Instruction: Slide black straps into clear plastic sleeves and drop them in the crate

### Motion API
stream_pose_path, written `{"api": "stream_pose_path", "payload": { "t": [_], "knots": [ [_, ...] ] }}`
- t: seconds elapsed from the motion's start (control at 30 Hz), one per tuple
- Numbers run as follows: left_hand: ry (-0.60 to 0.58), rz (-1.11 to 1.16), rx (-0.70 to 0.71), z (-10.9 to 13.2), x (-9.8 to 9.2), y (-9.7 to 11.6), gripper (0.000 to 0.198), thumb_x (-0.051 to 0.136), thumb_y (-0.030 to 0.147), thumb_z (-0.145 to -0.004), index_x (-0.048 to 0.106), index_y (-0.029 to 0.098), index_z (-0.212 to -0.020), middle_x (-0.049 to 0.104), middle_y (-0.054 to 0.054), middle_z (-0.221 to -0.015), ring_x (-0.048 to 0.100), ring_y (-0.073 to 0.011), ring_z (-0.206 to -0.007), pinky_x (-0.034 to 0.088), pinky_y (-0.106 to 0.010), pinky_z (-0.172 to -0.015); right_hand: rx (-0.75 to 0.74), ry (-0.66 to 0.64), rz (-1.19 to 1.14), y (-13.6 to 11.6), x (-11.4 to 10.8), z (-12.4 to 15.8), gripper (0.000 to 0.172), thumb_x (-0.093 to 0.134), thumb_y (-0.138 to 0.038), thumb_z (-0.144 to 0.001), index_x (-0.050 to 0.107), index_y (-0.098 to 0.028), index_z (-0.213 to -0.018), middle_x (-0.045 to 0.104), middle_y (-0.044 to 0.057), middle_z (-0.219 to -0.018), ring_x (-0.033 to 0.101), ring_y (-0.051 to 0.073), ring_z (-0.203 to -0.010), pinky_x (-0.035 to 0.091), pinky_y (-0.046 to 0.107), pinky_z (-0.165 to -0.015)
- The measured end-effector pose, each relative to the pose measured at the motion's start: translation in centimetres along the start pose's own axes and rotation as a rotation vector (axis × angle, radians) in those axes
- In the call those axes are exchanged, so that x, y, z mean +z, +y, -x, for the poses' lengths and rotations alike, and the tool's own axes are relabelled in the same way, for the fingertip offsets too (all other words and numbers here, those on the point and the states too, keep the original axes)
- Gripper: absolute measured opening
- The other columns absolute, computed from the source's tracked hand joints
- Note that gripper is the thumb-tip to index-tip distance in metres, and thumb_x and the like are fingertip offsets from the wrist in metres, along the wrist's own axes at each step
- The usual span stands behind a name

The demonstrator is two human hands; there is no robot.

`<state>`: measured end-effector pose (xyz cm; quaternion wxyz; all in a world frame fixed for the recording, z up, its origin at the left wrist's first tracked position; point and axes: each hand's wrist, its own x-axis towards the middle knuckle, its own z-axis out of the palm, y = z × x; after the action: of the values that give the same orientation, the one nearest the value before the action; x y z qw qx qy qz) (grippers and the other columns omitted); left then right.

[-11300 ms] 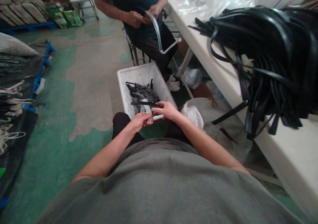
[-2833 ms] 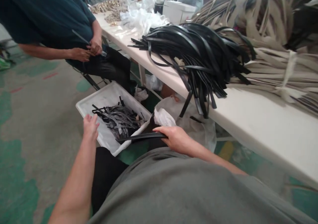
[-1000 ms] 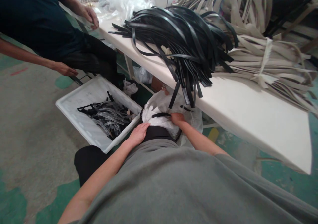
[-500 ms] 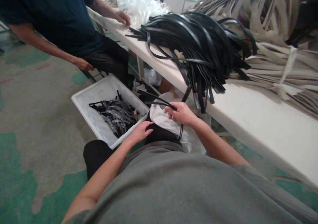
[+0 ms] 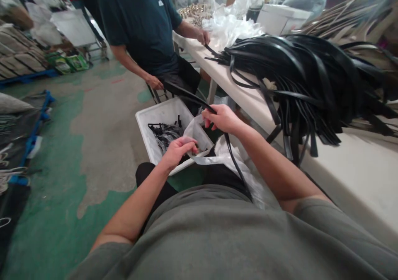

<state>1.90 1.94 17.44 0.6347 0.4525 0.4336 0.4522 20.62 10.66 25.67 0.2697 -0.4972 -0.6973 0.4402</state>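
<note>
My right hand (image 5: 222,118) is closed around a few thin black straps (image 5: 234,155). From it they stretch up and left, close to a co-worker's hand (image 5: 155,82), and down over my lap. Whether that hand grips their far ends I cannot tell. Fingers and thumb of my left hand (image 5: 180,150) pinch the edge of a white plastic bag (image 5: 209,160), whose body lies over my lap. Just beyond my left hand stands a white plastic bin (image 5: 144,137) with short black strips (image 5: 164,135) inside.
To the right runs a white table (image 5: 354,168) bearing a big heap of black straps (image 5: 298,73). Behind it are clear plastic bags (image 5: 233,27) and a white box (image 5: 281,18). A co-worker (image 5: 143,31) sits across from me. Pallets (image 5: 37,131) line the floor at left.
My left hand has taken hold of the white bag's edge and lifted it. My right hand still holds the straps, now reaching toward the co-worker. The view has swung left.
</note>
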Motion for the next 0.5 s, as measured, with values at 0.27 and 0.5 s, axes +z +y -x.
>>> {"api": "stream_pose_path", "payload": {
  "t": [0.27,0.5],
  "knots": [
    [0.134,0.016,-0.229,5.4,-6.5,-2.6,0.032,0.076,0.042,-0.069,0.068,0.015,-0.084,0.061,0.001,-0.058,0.05,-0.0076,-0.049,0.038,-0.019,-0.05,0.122,0.21,-0.273,4.4,1.3,-4.2,0.026,0.063,-0.035,-0.087,0.057,-0.014,-0.074,0.061,0.0,-0.058,0.038,0.004,-0.039,0.043,0.016,-0.04],
    [0.103,-0.112,-0.318,7.8,-8.3,-2.8,0.026,0.076,0.037,-0.067,0.069,0.015,-0.079,0.059,0.002,-0.057,0.048,-0.008,-0.048,0.037,-0.019,-0.048,0.19,0.265,-0.034,5.9,1.2,-6.4,0.017,0.053,-0.029,-0.091,0.063,-0.015,-0.092,0.069,0.005,-0.078,0.055,0.01,-0.053,0.05,0.023,-0.054]
  ]
}}
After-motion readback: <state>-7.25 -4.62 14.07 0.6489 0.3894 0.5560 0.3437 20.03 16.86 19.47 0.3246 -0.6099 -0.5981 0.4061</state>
